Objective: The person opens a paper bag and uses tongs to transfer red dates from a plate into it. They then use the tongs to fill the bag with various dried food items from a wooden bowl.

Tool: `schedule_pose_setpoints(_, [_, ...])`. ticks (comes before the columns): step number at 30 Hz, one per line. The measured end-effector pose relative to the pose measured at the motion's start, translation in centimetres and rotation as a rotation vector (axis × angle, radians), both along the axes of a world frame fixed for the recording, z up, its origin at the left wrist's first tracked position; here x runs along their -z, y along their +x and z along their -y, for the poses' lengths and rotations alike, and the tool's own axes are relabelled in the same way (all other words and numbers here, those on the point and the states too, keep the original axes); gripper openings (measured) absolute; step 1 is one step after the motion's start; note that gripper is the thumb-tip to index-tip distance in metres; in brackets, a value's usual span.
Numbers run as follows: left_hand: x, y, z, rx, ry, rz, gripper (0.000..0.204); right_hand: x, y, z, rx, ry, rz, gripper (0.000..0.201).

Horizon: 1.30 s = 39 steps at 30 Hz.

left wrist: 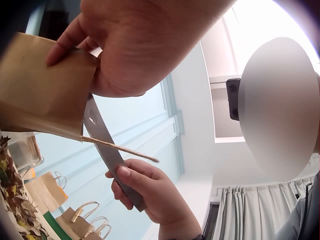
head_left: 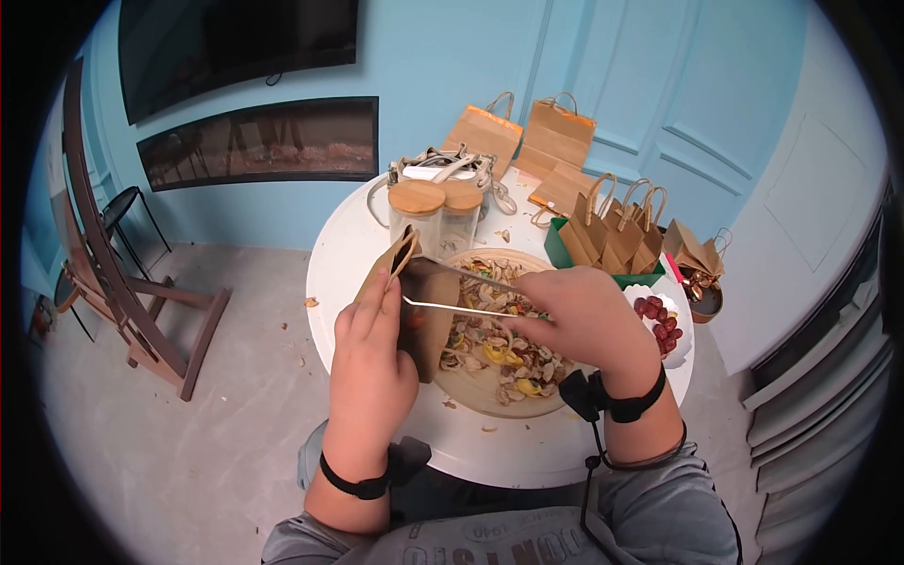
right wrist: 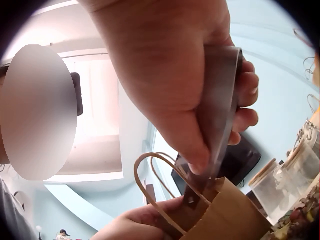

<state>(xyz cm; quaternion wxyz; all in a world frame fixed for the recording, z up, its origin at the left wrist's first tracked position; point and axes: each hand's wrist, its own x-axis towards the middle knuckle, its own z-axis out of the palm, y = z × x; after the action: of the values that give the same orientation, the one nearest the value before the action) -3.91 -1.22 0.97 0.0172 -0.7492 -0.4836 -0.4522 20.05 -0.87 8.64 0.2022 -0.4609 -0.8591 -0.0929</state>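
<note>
My left hand (head_left: 375,372) grips a small brown paper bag (head_left: 431,325) by its side, in front of me and left of the tray. Between thumb and fingers my right hand (head_left: 589,315) holds a metal tongs-like tool (head_left: 471,275), one strip of it reaching to the bag's mouth. In the right wrist view the tool's tip (right wrist: 191,199) is at the bag's opening, beside the looped handle (right wrist: 145,182). The left wrist view shows the bag (left wrist: 45,85) under my left fingers, with the strip (left wrist: 107,147) running from its edge to my right hand (left wrist: 155,195). The bag's contents are hidden.
A round tray (head_left: 452,391) of dried pieces lies on the white table (head_left: 353,235). Behind it are two lidded jars (head_left: 416,198). Several paper bags (head_left: 617,247) stand at the right by a plate of red dates (head_left: 659,325); larger bags (head_left: 556,137) are at the back.
</note>
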Motion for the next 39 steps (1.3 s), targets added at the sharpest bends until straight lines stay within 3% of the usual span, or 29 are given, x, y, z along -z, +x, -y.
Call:
schedule_pose_setpoints(2, [0.1,-0.2,-0.1,-0.002,0.005,0.004,0.072,0.0,0.6,0.5,0.047,-0.032,-0.060,0.029])
schedule_pose_setpoints(4, [0.2,-0.3,-0.1,-0.002,0.006,0.012,0.072,-0.2,2.3,1.6,0.242,-0.212,-0.270,0.031])
schedule_pose_setpoints(7, [0.0,-0.2,-0.1,-0.008,-0.024,0.013,0.073,2.9,5.7,1.6,0.322,-0.222,-0.460,0.032])
schedule_pose_setpoints(12, [0.4,0.2,-0.1,-0.004,0.026,-0.003,0.072,7.0,8.5,0.0,0.555,-0.420,-0.251,0.042])
schedule_pose_setpoints(16, [0.5,0.2,-0.1,-0.013,0.025,0.004,0.071,8.3,8.7,-1.2,0.580,-0.498,-0.241,0.043])
schedule_pose_setpoints(24, [0.0,0.7,-0.1,-0.015,-0.005,-0.020,0.069,8.8,8.4,-1.1,0.358,-0.709,-0.306,0.045])
schedule_pose_setpoints(33, [0.0,0.4,-0.1,-0.020,-0.009,-0.009,0.070,8.0,7.4,0.1,0.274,-0.687,-0.260,0.044])
schedule_pose_setpoints(39, [0.3,0.3,-0.2,-0.013,0.014,-0.004,0.068,8.0,6.0,-0.3,0.438,-0.636,-0.044,0.038])
